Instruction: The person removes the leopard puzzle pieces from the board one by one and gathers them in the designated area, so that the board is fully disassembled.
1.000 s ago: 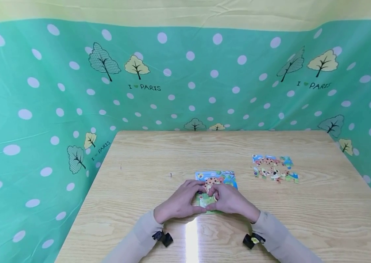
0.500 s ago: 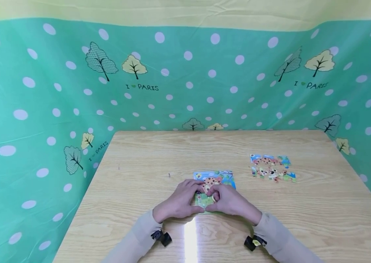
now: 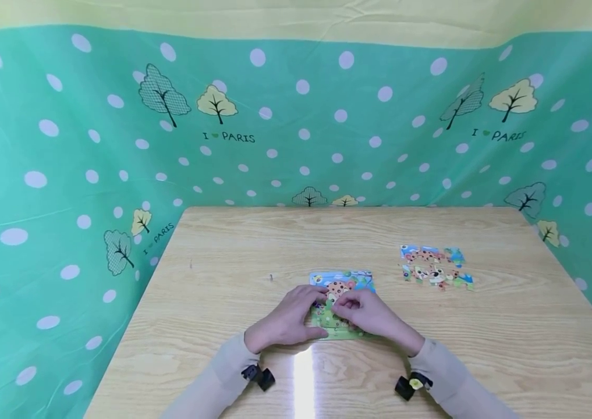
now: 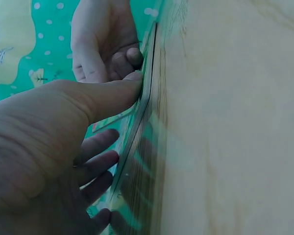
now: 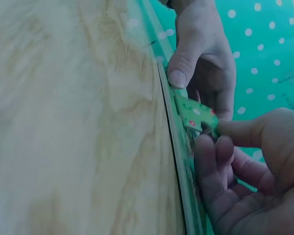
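A colourful jigsaw puzzle board (image 3: pixel 339 334) with a spotted cartoon animal lies on the table before the person. My right hand (image 3: pixel 369 313) is over its right part. Between thumb and fingers it pinches a green puzzle piece (image 5: pixel 198 113) with red and white spots, which stands tilted above the board in the right wrist view. At the board's left side is my left hand (image 3: pixel 289 317), fingers spread and thumb extended along the near edge. In the left wrist view the left thumb (image 4: pixel 115 95) touches the board edge; part of the board is hidden by both hands.
Several puzzle pieces (image 3: pixel 434 273), partly joined into a similar animal picture, lie to the right on the wooden table (image 3: pixel 212 250). A tiny dark bit (image 3: pixel 271 277) lies left of the board. A green dotted cloth (image 3: pixel 303 116) hangs behind the table.
My right hand has drawn slightly to the right and lifted off the thumb-to-thumb position, uncovering more of the board's lower part. The left hand has stayed nearly still.
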Demonstrator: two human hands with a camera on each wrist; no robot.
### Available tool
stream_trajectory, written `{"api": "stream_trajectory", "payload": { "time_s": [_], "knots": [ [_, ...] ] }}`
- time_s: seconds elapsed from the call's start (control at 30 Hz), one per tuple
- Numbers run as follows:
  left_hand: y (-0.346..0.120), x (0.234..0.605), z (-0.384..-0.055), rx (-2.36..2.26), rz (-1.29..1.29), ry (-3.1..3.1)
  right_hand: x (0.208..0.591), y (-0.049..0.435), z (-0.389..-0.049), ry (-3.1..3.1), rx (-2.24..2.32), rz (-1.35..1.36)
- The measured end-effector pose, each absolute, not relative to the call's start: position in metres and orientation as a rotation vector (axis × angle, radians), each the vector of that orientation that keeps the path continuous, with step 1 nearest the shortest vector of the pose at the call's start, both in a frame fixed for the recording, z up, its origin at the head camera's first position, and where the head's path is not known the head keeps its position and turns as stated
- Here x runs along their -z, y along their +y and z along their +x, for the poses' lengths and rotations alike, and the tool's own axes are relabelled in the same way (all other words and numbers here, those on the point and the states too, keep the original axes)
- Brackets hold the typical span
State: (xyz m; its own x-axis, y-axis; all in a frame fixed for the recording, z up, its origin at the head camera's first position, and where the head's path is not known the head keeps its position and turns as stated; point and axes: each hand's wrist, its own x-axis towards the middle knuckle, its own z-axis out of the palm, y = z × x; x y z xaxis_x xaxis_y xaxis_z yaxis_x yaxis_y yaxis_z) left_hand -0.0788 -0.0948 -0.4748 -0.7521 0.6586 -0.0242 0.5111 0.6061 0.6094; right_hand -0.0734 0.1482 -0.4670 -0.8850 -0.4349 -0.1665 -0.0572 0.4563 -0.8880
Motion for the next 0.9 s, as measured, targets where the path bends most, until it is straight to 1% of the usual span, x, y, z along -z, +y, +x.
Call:
{"api": "stream_trajectory", "payload": {
  "time_s": [0.43, 0.6, 0.9],
  "knots": [
    [-0.095, 0.470, -0.078, -0.709, 1.015, 2.628, 0.462, 0.163, -0.078, 2.276, 1.375, -0.417],
    [-0.091, 0.467, -0.073, -0.634, 1.033, 2.672, 0.460, 0.177, -0.080, 2.301, 1.371, -0.388],
    [-0.079, 0.461, -0.060, -0.519, 1.086, 2.682, 0.457, 0.215, -0.082, 2.279, 1.459, -0.206]
  ]
}}
